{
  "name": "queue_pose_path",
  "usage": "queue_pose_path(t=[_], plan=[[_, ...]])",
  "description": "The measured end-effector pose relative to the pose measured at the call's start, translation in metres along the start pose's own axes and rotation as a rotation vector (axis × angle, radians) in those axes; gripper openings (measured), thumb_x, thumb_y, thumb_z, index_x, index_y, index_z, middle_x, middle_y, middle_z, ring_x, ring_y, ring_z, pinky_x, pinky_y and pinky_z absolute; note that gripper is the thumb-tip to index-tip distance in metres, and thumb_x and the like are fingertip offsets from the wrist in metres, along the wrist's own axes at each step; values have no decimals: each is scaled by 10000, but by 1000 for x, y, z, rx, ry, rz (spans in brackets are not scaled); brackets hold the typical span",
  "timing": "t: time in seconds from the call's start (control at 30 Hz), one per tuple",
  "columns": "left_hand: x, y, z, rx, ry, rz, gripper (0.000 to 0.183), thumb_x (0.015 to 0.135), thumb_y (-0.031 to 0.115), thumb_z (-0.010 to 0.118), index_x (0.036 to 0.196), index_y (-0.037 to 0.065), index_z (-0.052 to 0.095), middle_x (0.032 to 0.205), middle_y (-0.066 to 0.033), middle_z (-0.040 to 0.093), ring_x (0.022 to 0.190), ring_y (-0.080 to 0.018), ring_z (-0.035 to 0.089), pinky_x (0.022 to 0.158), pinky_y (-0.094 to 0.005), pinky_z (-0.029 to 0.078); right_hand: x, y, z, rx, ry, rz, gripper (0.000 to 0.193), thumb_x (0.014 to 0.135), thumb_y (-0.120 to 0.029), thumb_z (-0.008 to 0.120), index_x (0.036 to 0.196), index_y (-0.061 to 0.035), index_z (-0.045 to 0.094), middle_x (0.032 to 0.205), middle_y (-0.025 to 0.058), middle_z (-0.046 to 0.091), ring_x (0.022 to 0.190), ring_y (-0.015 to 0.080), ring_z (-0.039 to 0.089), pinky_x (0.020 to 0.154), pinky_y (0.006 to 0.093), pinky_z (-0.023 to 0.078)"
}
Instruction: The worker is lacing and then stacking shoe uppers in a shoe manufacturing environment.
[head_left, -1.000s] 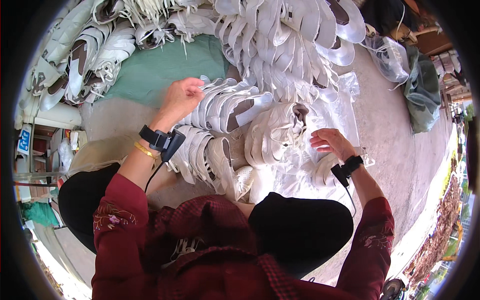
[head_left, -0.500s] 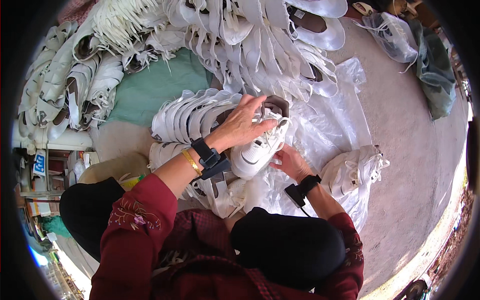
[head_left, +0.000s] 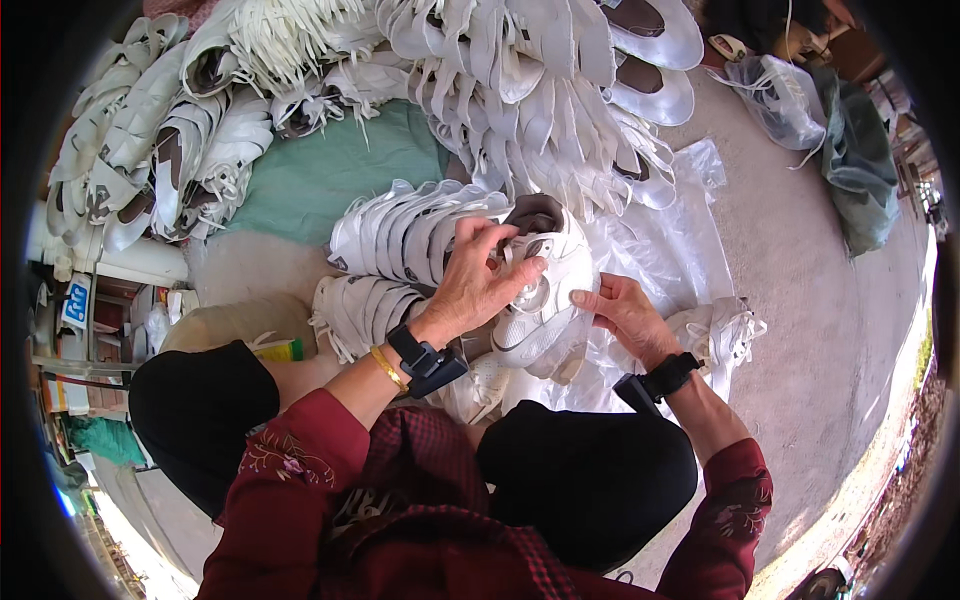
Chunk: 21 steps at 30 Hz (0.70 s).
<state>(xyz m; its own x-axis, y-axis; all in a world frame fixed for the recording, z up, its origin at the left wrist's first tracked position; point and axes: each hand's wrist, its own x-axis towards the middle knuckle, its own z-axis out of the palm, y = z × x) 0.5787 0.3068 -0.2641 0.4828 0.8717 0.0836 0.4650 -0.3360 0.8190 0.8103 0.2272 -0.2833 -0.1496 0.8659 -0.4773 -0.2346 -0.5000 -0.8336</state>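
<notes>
A white shoe upper with a brown-grey lining is held up in front of me, its toe pointing down toward my knees. My left hand has its fingers curled at the tongue and laces. On the side of the upper, near the toe, my right hand pinches the edge between thumb and fingers. Close by on the left lie nested rows of white uppers, and a second stack sits just below them. Part of another pale upper shows beneath the held one.
Large piles of white uppers spread across the far side, with more at the far left. A green sheet lies between them. Clear plastic covers floor to the right, with an upper on it. Bags lie far right.
The shoe upper has turned and shifted slightly right, showing more of its side. My right hand has come up from beside it to grip its edge. My left fingers have curled in.
</notes>
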Motion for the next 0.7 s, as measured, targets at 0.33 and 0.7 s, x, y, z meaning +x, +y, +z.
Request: queue_pose_path(t=[0.33,0.7], plan=[[-50,-14,28,-1115,-130,-506,505,898,390,621,1251,44,516,1137,-55,567,1047,-175,567,888,-354,478,-22,-66,26,-982,-86,-176,562,719,-92,810,1206,9,549,1014,112,689,942,202,663,879,337,509],[-27,-59,-1,-1091,-224,-508,340,848,170,618,1162,41,589,1084,-15,596,1015,-132,544,907,-333,443,13,-8,37,-567,-15,33,502,828,-358,728,1124,36,634,919,101,667,846,147,634,579,284,557]])
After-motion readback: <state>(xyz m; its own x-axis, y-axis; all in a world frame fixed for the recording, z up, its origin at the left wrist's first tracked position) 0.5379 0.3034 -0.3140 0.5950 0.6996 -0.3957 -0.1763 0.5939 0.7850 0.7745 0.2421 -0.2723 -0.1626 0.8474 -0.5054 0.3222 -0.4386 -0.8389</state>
